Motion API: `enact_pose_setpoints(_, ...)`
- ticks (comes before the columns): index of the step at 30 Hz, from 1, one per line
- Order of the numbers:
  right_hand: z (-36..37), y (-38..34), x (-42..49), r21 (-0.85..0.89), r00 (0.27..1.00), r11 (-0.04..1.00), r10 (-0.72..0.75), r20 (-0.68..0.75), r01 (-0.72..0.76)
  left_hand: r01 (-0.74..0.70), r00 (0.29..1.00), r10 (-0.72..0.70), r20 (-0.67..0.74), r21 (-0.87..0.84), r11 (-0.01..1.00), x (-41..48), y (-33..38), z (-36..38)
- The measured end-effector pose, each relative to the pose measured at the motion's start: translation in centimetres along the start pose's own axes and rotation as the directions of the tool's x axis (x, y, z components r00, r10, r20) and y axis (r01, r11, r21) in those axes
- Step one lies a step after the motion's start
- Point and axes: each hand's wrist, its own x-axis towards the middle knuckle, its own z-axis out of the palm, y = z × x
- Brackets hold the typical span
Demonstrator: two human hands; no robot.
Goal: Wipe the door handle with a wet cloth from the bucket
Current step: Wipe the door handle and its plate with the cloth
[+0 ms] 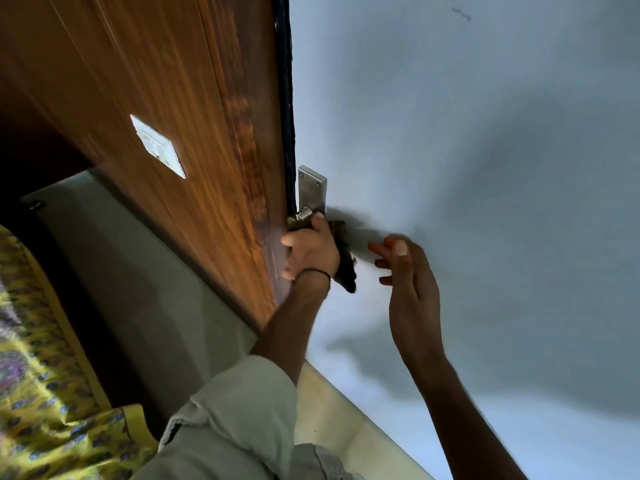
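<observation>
A steel handle plate (311,190) is screwed to the pale blue door (450,133) beside its dark edge. My left hand (311,251) grips a dark wet cloth (346,268) and presses it over the lever below the plate, so most of the lever is hidden. A crumpled bit of cloth or lever end (300,216) shows above my fingers. My right hand (408,282) hovers a little to the right of the cloth, fingers apart, holding nothing. No bucket is in view.
A brown wooden panel (156,98) with a white switch plate (157,145) stands left of the door edge. A bed with a yellow patterned cover (41,375) lies at the lower left. Pale floor (332,403) shows below.
</observation>
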Motion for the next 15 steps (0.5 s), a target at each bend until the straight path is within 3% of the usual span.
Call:
enact_pose_setpoints(4,1.0,0.2,-0.4,-0.021,0.999,1.000,0.023,0.027,-0.023,-0.032,0.999,0.033,-0.011,0.091,0.995,3.3,1.7,-2.2)
enact_pose_setpoints(8,1.9,0.2,-0.6,-0.049,0.999,0.998,0.044,0.020,-0.043,-0.008,0.998,0.012,0.056,-0.074,0.997,4.5,1.9,-2.8)
enact_pose_setpoints(15,1.9,0.1,-0.8,-0.083,0.999,0.996,0.032,-0.014,-0.034,0.016,0.999,-0.006,0.034,-0.316,0.948,1.4,-0.2,-2.2)
